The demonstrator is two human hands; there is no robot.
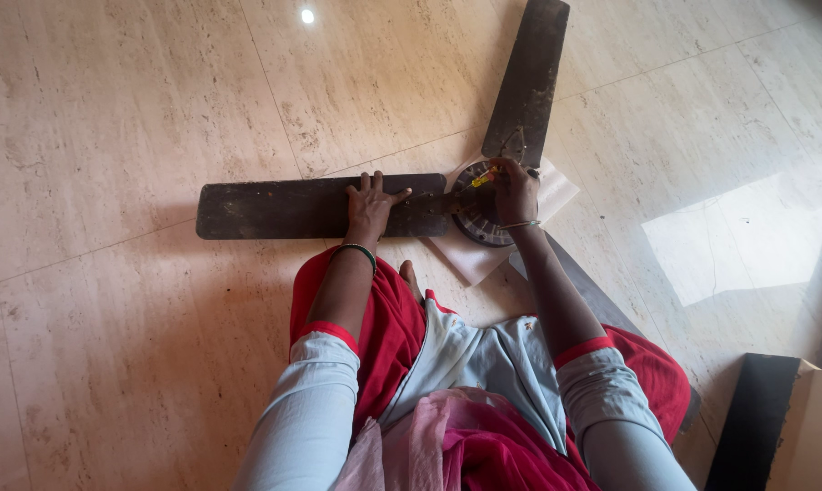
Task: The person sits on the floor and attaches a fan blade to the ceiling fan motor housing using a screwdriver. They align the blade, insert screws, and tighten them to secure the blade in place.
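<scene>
2 hands: left grip (371, 205) flat, open on fan blade (284, 207); right grip (515, 189) closed around screwdriver (486, 176).

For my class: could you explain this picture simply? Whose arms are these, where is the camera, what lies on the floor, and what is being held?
The camera sits on a person's head and looks down at their own arms. On the tiled floor lies a dark ceiling fan with long blades, its round hub resting on a white sheet. The left hand presses flat on one blade. The right hand grips a small yellow-handled tool, probably a screwdriver, at the hub. A dark board and box stand at lower right.
</scene>
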